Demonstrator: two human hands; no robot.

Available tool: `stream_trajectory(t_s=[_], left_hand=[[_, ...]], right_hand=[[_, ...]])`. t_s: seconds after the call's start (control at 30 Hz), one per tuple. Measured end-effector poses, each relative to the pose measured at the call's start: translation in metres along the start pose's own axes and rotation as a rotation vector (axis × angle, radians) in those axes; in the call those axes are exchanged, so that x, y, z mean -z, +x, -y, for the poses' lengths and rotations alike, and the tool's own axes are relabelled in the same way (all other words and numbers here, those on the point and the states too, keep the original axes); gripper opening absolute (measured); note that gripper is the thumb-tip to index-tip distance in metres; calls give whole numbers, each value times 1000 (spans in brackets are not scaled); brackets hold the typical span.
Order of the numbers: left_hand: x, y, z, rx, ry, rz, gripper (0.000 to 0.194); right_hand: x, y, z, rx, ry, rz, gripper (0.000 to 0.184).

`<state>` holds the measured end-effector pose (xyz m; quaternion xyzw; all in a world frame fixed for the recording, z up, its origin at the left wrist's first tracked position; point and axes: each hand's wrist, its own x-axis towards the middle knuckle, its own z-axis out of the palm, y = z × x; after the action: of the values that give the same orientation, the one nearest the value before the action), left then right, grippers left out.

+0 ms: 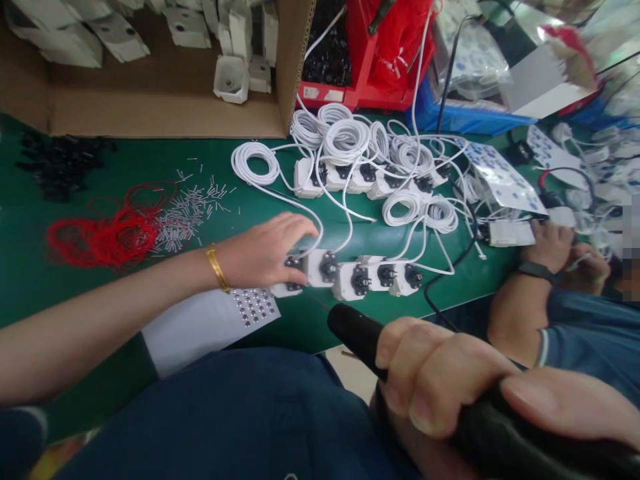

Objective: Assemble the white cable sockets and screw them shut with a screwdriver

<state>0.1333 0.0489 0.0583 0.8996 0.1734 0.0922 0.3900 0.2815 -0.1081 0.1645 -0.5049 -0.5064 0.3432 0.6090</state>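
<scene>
My left hand (273,250), with a gold bracelet at its wrist, curls its thumb and fingers around a white plug unit (286,289) at the left end of the front row. The hand partly hides this unit. Black electric screwdriver (357,330) in my right hand (440,373): the fingers wrap its body, and its thin bit points toward the held unit. More white units with black plug faces (353,280) stand to the right, white cables running from them. Behind lie coiled white cables (347,141) and a second row of units (363,177).
Loose screws (183,217), red bands (107,237) and small black parts (65,160) lie at left. A cardboard box (170,113) of white housings stands behind, beside a red bin (345,97). A sheet with round studs (200,327) is in front. A co-worker's hand (550,243) works at right.
</scene>
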Motion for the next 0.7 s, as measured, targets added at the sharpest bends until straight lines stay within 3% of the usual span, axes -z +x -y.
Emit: stream_trajectory(t_s=[0.13,0.27,0.57,0.7], left_hand=[[-6,-13,4,147,-69,141,55],[-15,-15,7,149,-149,163,43],[-13,-16,6,210,-147,200,38],[-13,-14,5,266,-137,235,42]], right_hand=[[5,-2,-6,46,43,44,33],[8,0,-6,46,65,89,36],[-14,7,-4,28,23,-50,21],[-15,12,4,-87,-26,-40,20]])
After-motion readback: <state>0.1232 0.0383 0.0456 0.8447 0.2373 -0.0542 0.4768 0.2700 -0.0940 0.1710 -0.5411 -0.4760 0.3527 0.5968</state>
